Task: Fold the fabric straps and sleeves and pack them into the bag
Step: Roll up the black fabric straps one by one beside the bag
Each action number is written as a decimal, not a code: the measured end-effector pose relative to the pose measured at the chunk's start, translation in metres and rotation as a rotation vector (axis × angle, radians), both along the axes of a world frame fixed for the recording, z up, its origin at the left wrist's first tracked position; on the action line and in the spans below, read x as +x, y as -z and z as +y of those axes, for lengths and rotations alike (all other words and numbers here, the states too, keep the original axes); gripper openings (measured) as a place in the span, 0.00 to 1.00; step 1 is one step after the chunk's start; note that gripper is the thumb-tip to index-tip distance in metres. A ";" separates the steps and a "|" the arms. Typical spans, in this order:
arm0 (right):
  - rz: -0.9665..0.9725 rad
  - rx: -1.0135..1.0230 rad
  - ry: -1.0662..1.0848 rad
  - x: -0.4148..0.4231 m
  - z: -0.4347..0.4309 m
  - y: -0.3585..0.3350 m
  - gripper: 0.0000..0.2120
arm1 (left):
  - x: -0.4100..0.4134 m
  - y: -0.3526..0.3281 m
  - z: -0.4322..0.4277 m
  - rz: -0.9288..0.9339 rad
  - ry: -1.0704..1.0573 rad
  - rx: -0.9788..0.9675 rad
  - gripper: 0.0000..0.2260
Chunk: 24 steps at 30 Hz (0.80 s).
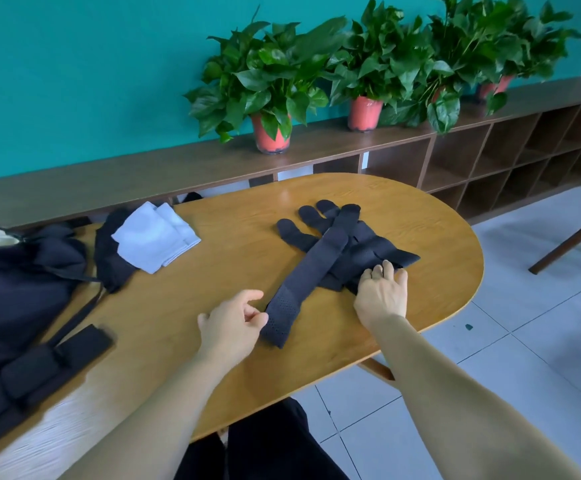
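Observation:
A pile of dark fabric straps (pixel 330 237) lies on the right half of the wooden table (pixel 212 258), several rounded ends fanning out at the far side. One long strap (pixel 311 268) runs diagonally toward me. My left hand (pixel 233 323) pinches its near perforated end between thumb and fingers. My right hand (pixel 382 292) lies flat with straight fingers on the near right part of the pile. A dark bag (pixel 18 282) sits at the table's left edge. White folded sleeves (pixel 154 235) rest on a dark cloth beside it.
A padded black belt with pouches (pixel 36 372) lies at the near left. A low wooden shelf (pixel 489 161) with several potted plants (pixel 268 84) runs along the teal wall. A chair leg (pixel 569 240) stands on the tiled floor to the right.

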State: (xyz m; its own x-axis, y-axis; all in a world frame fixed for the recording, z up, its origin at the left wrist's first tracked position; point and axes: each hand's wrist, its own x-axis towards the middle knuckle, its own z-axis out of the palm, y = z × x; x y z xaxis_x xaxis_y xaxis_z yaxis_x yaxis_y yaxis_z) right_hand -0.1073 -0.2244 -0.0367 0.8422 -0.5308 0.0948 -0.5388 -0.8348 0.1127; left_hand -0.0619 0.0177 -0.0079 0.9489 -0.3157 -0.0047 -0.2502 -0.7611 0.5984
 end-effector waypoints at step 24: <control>-0.590 0.062 -0.742 -0.029 0.108 0.005 0.08 | -0.013 0.028 0.035 -0.400 0.537 0.336 0.17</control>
State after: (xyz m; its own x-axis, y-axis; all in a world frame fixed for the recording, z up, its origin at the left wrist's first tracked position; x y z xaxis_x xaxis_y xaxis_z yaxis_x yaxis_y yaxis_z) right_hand -0.1367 -0.1164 -0.0419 0.7918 0.1021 0.6022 0.1753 -0.9824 -0.0639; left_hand -0.0748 0.0527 -0.0357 0.6139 -0.7784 0.1309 -0.7888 -0.5984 0.1407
